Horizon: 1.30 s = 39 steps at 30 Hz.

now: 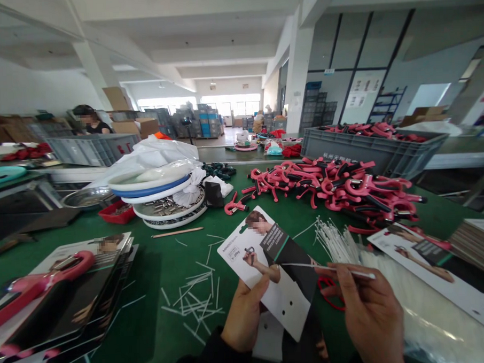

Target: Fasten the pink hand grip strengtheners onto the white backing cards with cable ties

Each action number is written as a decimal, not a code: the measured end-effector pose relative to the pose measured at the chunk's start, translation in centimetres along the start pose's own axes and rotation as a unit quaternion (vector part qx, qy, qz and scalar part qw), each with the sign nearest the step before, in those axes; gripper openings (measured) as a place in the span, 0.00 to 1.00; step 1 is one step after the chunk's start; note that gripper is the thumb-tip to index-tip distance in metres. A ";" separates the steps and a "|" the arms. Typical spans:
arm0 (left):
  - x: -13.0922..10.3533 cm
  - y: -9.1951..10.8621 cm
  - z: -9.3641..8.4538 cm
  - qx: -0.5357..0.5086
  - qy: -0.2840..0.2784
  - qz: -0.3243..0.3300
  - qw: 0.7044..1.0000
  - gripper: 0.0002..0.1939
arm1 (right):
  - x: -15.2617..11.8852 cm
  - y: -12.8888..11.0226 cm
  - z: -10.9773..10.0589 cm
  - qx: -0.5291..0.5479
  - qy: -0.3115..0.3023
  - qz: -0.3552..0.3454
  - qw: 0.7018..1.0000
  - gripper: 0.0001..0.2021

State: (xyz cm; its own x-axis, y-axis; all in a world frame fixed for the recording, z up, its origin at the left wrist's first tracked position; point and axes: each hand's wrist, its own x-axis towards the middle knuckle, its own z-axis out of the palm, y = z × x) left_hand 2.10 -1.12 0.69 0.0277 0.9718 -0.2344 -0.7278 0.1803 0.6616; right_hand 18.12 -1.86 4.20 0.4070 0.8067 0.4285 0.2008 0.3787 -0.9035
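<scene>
My left hand grips a printed backing card by its lower left edge, thumb on the front. Two pairs of small dark holes show in the card's lower part. In my right hand, a white cable tie is pinched between thumb and fingers, its thin end pointing left across the card. Beneath the held card lies another card, partly covered. Red-handled scissors rest on the table behind my right hand. A bundle of white cable ties lies just beyond.
Pink-and-black hand grips are heaped at the back right, before a grey crate. Carded grips stack at the left. Cut tie ends scatter over the green table. Stacked round trays stand behind. A person is far left.
</scene>
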 end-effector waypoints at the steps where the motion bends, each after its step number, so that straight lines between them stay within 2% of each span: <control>1: 0.0 -0.1 -0.1 0.004 0.001 0.003 1.000 0.39 | -0.1 0.0 0.0 -0.003 -0.003 -0.001 1.000 0.11; 6: -0.1 -0.1 0.0 0.025 -0.011 -0.005 1.000 0.29 | -0.7 0.1 0.3 -0.019 -0.028 -0.018 0.999 0.10; 8: -0.1 -0.1 0.1 0.026 -0.012 -0.008 1.000 0.27 | -0.9 0.0 0.3 -0.024 -0.025 -0.038 0.999 0.09; 15: -0.3 -0.1 0.1 0.001 0.001 0.006 1.000 0.38 | -0.9 0.1 0.0 -0.047 -0.025 -0.050 0.997 0.08; 21: -0.3 -0.5 -0.1 0.018 -0.008 0.024 1.000 0.34 | -1.5 -0.1 0.4 -0.019 -0.039 -0.051 0.998 0.07; 25: -0.7 -0.5 0.7 0.007 -0.037 0.016 0.999 0.26 | -1.9 0.2 1.1 0.007 -0.055 -0.001 0.998 0.10; 30: -1.1 -0.8 1.0 -0.063 -0.073 -0.028 0.995 0.31 | -2.1 1.3 1.9 0.004 -0.060 0.089 0.994 0.13; 33: -1.0 -1.0 0.7 -0.048 -0.059 -0.027 0.997 0.29 | -2.3 1.8 2.0 -0.010 -0.078 0.089 0.993 0.13; 39: -0.4 -1.0 0.9 0.030 -0.015 0.026 0.999 0.22 | -2.9 2.6 2.0 -0.022 -0.125 0.074 0.989 0.11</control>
State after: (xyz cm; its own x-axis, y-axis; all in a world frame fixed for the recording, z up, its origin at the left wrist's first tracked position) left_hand 3.42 -1.60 0.74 0.0121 0.9840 -0.1777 -0.6861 0.1375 0.7144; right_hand 15.64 -2.35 0.59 0.2029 0.9410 0.2709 0.1969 0.2318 -0.9526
